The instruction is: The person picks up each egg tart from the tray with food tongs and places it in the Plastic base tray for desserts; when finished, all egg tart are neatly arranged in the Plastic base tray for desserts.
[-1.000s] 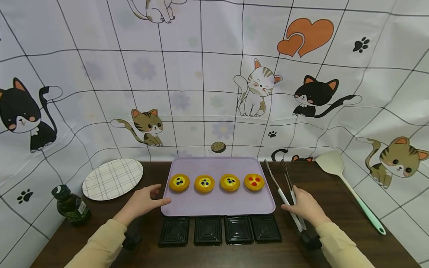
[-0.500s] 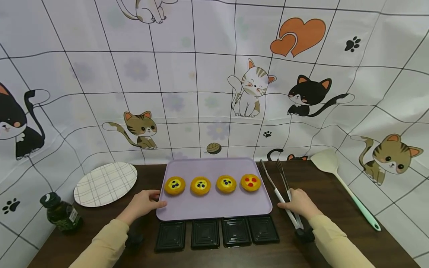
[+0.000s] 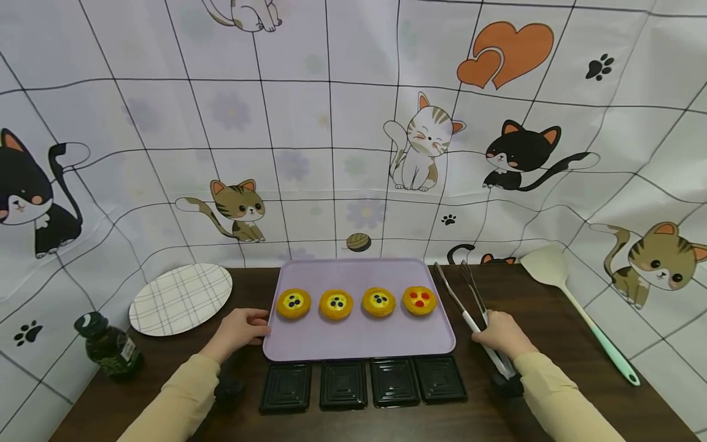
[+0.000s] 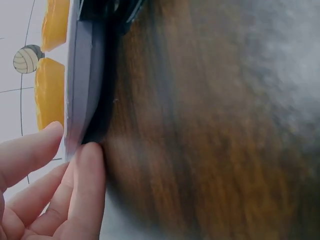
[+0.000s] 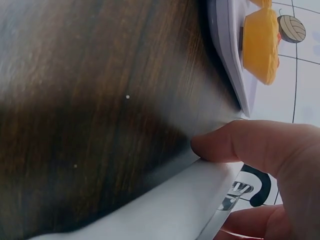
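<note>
Two hands at work on a table point(image 3: 403, 425). The left hand point(image 3: 239, 334) pinches the tray point(image 3: 359, 342) at its left edge, thumb at the upper side of the rim and fingertips beneath, as the left wrist view shows. The tray extends rightward from this hand and bears a row of four tarts point(image 3: 336, 305); the one farthest from the left hand has red dots, the other three dark ones. The right hand point(image 3: 502, 334) grips the tongs point(image 3: 471, 321), thumb against one white handle; the tongs' arms stand apart and point away beyond the hand, just beside the tray. Between the hands and nearer the viewer, four black dishes point(image 3: 343, 385) line the tray's front edge. Beyond and left of the left hand is a checked plate point(image 3: 181, 299); farther left, a green jar point(image 3: 113, 348). Right of the right hand is a spatula point(image 3: 545, 266).
</note>
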Motion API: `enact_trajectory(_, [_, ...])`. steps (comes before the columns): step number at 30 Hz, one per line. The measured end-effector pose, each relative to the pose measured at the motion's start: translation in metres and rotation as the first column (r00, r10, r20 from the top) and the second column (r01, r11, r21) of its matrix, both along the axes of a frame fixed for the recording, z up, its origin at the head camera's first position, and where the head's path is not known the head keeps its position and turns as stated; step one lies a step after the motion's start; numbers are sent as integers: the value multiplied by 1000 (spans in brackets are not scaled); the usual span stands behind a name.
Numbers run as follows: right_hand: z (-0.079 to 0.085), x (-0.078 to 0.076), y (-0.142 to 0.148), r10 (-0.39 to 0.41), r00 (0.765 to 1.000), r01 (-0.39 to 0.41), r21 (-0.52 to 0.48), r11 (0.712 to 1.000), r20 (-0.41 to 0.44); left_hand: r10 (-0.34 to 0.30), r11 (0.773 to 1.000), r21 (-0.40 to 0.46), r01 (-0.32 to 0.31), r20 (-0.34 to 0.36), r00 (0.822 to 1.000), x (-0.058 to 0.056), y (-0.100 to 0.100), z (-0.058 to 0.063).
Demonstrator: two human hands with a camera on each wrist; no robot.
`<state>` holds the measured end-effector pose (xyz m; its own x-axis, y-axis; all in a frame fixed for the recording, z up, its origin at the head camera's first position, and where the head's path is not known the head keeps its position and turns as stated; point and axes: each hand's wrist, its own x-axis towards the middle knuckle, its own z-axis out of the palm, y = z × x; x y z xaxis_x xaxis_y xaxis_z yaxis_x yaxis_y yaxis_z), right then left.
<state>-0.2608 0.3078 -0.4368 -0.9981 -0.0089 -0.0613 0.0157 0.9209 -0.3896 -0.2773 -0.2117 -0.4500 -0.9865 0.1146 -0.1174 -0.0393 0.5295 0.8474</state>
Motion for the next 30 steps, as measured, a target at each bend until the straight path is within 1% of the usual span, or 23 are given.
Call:
enact_trajectory(1, [0,0,0,-1,1000,1,3,1000,6,18,1000,15,-18,11,1000,0,1,0])
enact_trajectory(4, [2,-1,-1,-3,1000,2,27,1000,20,39,998,49,-41,27,999,-1,3,-1])
enact_trajectory(10, [4,-3,-6,-12,1000,10,84,996,27,41,995,85,-45,53,998,-5,1,-6])
enact_trajectory(14, [2,-5,-7,-24,1000,22,100,995,15,36,992,119,-46,79,996,-6,0,-6])
enact_trajectory(19, [0,-6,-5,-19,1000,18,89,996,11,29,988,148,-45,107,994,-6,0,-4])
enact_trajectory(25, [-2,-4,1,-11,1000,13,60,998,-23,33,989,138,-48,105,994,-5,1,-5])
enact_trajectory(30, [-3,-2,7,-25,999,27,40,999,-40,58,989,132,-73,108,992,-6,1,-8])
